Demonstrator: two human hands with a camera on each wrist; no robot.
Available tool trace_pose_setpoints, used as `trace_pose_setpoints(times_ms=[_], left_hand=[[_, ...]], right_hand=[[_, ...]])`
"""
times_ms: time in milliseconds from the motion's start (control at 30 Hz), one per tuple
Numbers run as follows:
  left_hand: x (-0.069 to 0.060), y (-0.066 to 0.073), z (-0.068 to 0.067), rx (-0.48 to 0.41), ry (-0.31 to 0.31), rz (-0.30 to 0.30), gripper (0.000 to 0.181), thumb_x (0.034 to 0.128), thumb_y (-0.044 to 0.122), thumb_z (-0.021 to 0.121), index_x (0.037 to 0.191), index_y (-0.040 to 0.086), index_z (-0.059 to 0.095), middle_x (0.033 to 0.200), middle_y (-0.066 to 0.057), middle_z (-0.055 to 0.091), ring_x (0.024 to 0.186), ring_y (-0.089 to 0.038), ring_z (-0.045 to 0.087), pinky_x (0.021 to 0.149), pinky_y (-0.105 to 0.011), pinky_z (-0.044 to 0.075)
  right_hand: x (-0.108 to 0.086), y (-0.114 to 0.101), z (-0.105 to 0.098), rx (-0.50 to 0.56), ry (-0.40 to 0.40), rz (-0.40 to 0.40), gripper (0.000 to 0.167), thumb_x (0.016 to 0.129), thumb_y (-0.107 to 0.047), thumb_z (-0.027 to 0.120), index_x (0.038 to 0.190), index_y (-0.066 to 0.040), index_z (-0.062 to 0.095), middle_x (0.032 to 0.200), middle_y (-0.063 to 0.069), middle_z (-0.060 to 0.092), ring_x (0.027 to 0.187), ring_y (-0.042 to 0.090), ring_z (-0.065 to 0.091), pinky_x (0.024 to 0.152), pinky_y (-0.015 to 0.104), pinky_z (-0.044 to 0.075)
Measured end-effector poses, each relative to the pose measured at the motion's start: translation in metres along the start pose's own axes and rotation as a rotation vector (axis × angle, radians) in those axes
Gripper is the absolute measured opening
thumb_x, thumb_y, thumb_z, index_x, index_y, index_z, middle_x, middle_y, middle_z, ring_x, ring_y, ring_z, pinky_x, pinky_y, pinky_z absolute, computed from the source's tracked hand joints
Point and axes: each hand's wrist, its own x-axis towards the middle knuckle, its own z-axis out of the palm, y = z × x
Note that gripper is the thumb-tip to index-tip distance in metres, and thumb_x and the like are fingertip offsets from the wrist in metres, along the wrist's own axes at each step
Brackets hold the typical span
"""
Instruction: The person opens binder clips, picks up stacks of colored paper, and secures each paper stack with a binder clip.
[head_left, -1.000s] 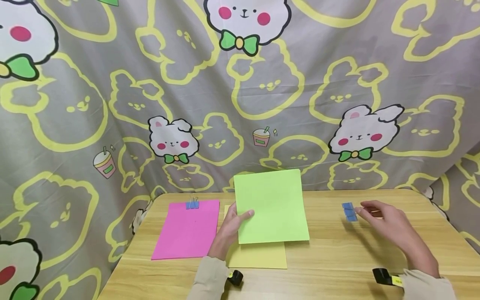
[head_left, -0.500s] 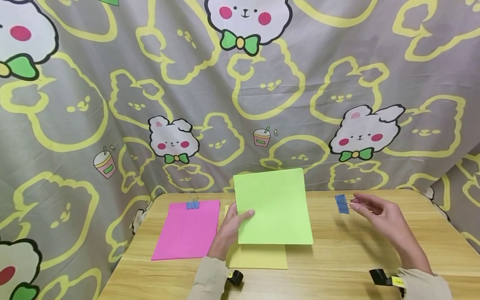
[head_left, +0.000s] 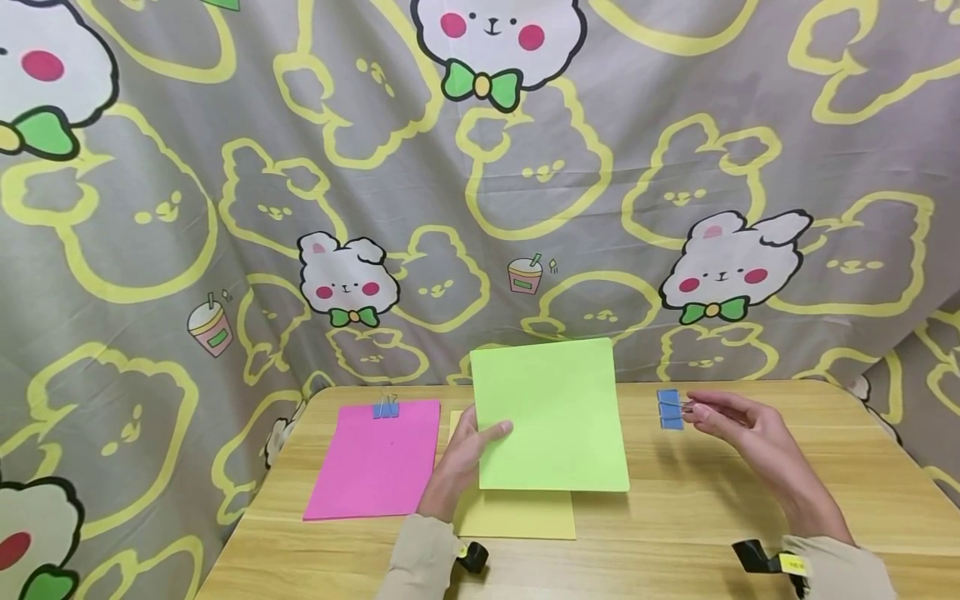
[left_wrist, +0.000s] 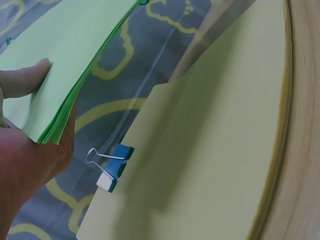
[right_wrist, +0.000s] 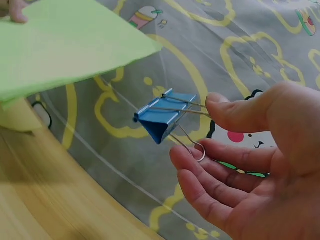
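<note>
My left hand [head_left: 467, 450] grips a stack of light green paper [head_left: 551, 417] by its left edge, thumb on the front face. In the left wrist view the stack's several sheets [left_wrist: 62, 117] show at the corner. My right hand [head_left: 750, 429] pinches a blue binder clip [head_left: 670, 409] by its wire handles, to the right of the green stack and apart from it. In the right wrist view the clip's [right_wrist: 165, 115] handles sit between thumb and fingers. Below the green stack lies yellow paper [head_left: 517, 515], partly hidden; a blue binder clip [left_wrist: 115, 167] bites its edge.
Pink paper [head_left: 375, 467] with a blue binder clip [head_left: 386, 410] at its top edge lies on the left of the wooden table [head_left: 660, 533]. A grey curtain [head_left: 420, 192] with rabbit prints hangs behind the table's far edge.
My right hand has moved left with the binder clip, closer to the green paper, and the clip has turned. The green stack's right side has shifted slightly right; my left hand keeps its grip.
</note>
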Motion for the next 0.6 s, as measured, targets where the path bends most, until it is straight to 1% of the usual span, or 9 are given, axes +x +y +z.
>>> trace_pose_setpoints(times_ms=[67, 133, 233, 333, 400, 533, 600], left_hand=[[0.000, 0.000, 0.000, 0.008, -0.004, 0.011, 0.045, 0.0974, 0.008, 0.066, 0.141, 0.008, 0.054, 0.133, -0.006, 0.062, 0.129, -0.027, 0.051, 0.116, -0.054, 0.031], [0.000, 0.000, 0.001, 0.010, -0.010, 0.017, 0.046, 0.0974, 0.007, 0.065, 0.141, 0.008, 0.054, 0.134, -0.006, 0.062, 0.129, -0.026, 0.051, 0.116, -0.054, 0.031], [0.001, 0.000, 0.003, -0.001, -0.022, 0.025, 0.045, 0.0979, 0.007, 0.065, 0.142, 0.007, 0.054, 0.132, -0.006, 0.063, 0.126, -0.026, 0.054, 0.114, -0.052, 0.036], [0.000, 0.000, 0.005, -0.006, -0.027, 0.029, 0.045, 0.0979, 0.006, 0.064, 0.142, 0.007, 0.054, 0.132, -0.006, 0.064, 0.124, -0.025, 0.056, 0.113, -0.050, 0.039], [0.000, -0.001, 0.006, 0.000, -0.025, 0.032, 0.046, 0.0976, 0.006, 0.064, 0.142, 0.008, 0.053, 0.133, -0.006, 0.063, 0.126, -0.025, 0.054, 0.114, -0.051, 0.036], [0.000, -0.001, 0.007, 0.013, -0.023, 0.038, 0.048, 0.0969, 0.005, 0.064, 0.143, 0.008, 0.052, 0.137, -0.007, 0.061, 0.133, -0.028, 0.049, 0.117, -0.056, 0.028], [0.000, -0.001, 0.008, 0.004, -0.023, 0.031, 0.048, 0.0967, 0.005, 0.065, 0.143, 0.007, 0.052, 0.136, -0.008, 0.061, 0.132, -0.029, 0.049, 0.117, -0.057, 0.029]], right_hand=[[0.001, 0.000, 0.003, 0.022, -0.013, -0.009, 0.041, 0.105, -0.018, 0.060, 0.138, 0.007, 0.057, 0.114, -0.009, 0.075, 0.101, 0.007, 0.072, 0.085, 0.019, 0.056], [0.001, -0.001, 0.005, 0.039, -0.020, -0.006, 0.043, 0.106, -0.017, 0.060, 0.139, 0.010, 0.054, 0.114, -0.009, 0.074, 0.101, 0.008, 0.072, 0.085, 0.020, 0.056], [0.002, -0.002, 0.007, 0.079, -0.030, 0.016, 0.049, 0.106, -0.018, 0.059, 0.140, 0.015, 0.049, 0.114, -0.009, 0.074, 0.102, 0.008, 0.071, 0.087, 0.021, 0.056], [0.004, -0.002, 0.010, 0.137, -0.047, 0.037, 0.052, 0.106, -0.018, 0.059, 0.141, 0.017, 0.044, 0.114, -0.008, 0.073, 0.103, 0.010, 0.071, 0.089, 0.023, 0.056], [0.005, -0.001, 0.013, 0.167, -0.056, 0.042, 0.053, 0.106, -0.017, 0.059, 0.142, 0.019, 0.043, 0.114, -0.006, 0.073, 0.104, 0.010, 0.071, 0.090, 0.025, 0.056], [0.006, 0.000, 0.016, 0.172, -0.071, 0.036, 0.055, 0.105, -0.016, 0.060, 0.142, 0.021, 0.041, 0.114, -0.005, 0.074, 0.104, 0.010, 0.071, 0.091, 0.024, 0.056], [0.006, 0.001, 0.018, 0.176, -0.079, 0.032, 0.055, 0.105, -0.015, 0.060, 0.141, 0.021, 0.042, 0.114, -0.004, 0.074, 0.104, 0.011, 0.071, 0.091, 0.025, 0.056]])
